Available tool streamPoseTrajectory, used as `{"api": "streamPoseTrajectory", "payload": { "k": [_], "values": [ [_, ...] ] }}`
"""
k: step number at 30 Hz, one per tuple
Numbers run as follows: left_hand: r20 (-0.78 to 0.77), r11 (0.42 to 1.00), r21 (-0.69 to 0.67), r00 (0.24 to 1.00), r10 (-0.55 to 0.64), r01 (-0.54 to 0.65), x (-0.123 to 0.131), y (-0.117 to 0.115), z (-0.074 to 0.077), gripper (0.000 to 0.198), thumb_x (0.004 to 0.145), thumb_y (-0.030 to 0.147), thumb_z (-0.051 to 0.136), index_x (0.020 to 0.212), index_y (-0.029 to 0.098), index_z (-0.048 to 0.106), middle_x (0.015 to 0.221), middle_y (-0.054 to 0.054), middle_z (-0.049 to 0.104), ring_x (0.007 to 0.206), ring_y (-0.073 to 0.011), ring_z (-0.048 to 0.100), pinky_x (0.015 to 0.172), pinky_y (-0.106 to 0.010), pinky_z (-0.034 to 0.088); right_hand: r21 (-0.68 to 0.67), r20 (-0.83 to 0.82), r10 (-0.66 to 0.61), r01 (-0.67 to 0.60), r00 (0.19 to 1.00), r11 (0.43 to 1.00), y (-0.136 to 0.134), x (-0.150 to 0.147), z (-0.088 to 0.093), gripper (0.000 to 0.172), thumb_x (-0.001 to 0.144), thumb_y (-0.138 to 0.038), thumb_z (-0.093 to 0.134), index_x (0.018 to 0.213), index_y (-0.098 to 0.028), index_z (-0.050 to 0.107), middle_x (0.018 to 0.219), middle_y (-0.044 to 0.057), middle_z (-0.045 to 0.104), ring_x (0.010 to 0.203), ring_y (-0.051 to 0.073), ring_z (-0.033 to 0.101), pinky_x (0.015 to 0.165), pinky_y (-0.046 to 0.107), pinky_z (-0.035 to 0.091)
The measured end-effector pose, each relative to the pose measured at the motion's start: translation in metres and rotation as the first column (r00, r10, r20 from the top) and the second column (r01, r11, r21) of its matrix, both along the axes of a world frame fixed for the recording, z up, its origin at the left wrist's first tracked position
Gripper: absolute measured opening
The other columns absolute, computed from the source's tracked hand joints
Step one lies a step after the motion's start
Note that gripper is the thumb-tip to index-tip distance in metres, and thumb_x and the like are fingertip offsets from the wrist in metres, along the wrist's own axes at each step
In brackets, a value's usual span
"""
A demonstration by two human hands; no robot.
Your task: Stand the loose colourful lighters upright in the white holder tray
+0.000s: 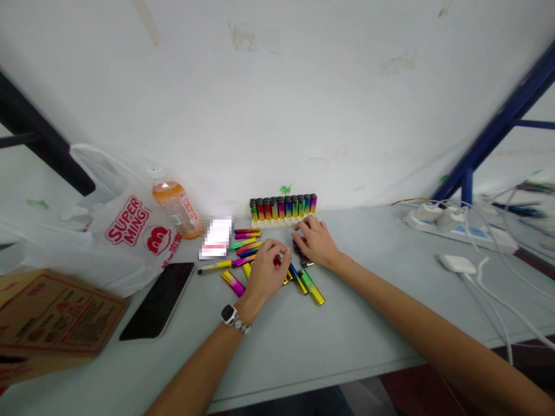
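Shiny rainbow-coloured lighters lie in a loose pile on the grey table, among them a green-and-yellow lighter [312, 288] and a purple-and-yellow lighter [233, 283]. Over this pile my left hand [269, 266], with a watch at its wrist, is closed, thumb and fingers around a reddish lighter [277, 261] that is mostly hidden. My right hand [318, 241] rests to the right with fingers apart, over dark pink lighters [299, 251] that it partly covers. Its fingertips are close to the right end of a white holder [281, 222], where a row of upright lighters [281, 207] stands.
On the left are a phone [158, 300], a cardboard box [56, 323], a white plastic bag [121, 231], an orange drink bottle [177, 205] and a blurred-out white rectangle [217, 237]. A power strip [463, 225] and white charger [457, 264] with cables lie right. The wall rises behind.
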State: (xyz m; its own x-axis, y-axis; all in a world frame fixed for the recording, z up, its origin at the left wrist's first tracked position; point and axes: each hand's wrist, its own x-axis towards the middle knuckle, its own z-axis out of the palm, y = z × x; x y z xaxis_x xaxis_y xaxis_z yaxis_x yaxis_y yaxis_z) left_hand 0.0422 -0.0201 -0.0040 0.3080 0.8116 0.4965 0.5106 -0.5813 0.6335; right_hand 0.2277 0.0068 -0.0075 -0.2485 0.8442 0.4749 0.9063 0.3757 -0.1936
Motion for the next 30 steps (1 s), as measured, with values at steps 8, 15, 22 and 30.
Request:
{"api": "streamPoseTrajectory", "payload": {
  "k": [8, 15, 22, 30],
  "values": [
    [-0.001, 1.0, -0.014, 1.0, 0.019, -0.019, -0.001, 0.0, 0.001, 0.02, 0.094, 0.025, 0.053, 0.076, 0.02, 0.063, 0.09, -0.004, 0.063, 0.092, -0.0196, 0.06, 0.088, -0.035, 0.047, 0.062, -0.007, -0.102, 0.102, 0.995, 0.993, 0.043, -0.015, 0.01, 0.033, 0.102, -0.039, 0.04, 0.095, -0.018, 0.064, 0.1, 0.011, 0.059, 0.1, 0.026, 0.054, 0.09, 0.038, 0.037],
    [0.031, 1.0, -0.011, 0.999, 0.017, -0.016, -0.002, -0.001, 0.004, 0.02, 0.093, 0.023, 0.052, 0.077, 0.02, 0.063, 0.09, -0.005, 0.063, 0.092, -0.0201, 0.061, 0.086, -0.035, 0.048, -0.19, 0.13, 0.242, -0.215, 0.962, 0.958, 0.009, 0.004, 0.036, 0.015, 0.078, -0.026, 0.066, 0.091, -0.02, 0.071, 0.097, 0.008, 0.06, 0.092, 0.024, 0.057, 0.082, 0.035, 0.039],
    [0.044, 0.999, 0.004, 0.998, 0.04, -0.04, -0.003, 0.0, 0.005, 0.02, 0.092, 0.022, 0.052, 0.076, 0.02, 0.063, 0.089, -0.005, 0.063, 0.091, -0.0201, 0.061, 0.085, -0.035, 0.049, -0.244, 0.205, 0.233, -0.181, 0.951, 0.953, -0.01, 0.005, 0.036, 0.01, 0.078, -0.026, 0.066, 0.083, -0.018, 0.066, 0.098, 0.012, 0.062, 0.097, 0.027, 0.059, 0.086, 0.039, 0.041],
    [0.092, 0.997, -0.027, 0.993, 0.075, -0.073, -0.006, 0.002, 0.007, 0.02, 0.093, 0.025, 0.053, 0.076, 0.02, 0.062, 0.089, -0.004, 0.063, 0.09, -0.0194, 0.062, 0.083, -0.034, 0.05, -0.149, -0.932, 0.032, -0.461, 0.361, 0.875, -0.002, -0.024, 0.02, 0.035, 0.09, -0.06, 0.049, 0.096, -0.028, 0.036, 0.063, -0.007, 0.06, 0.055, 0.016, 0.061, 0.054, 0.027, 0.047]
  ]
}}
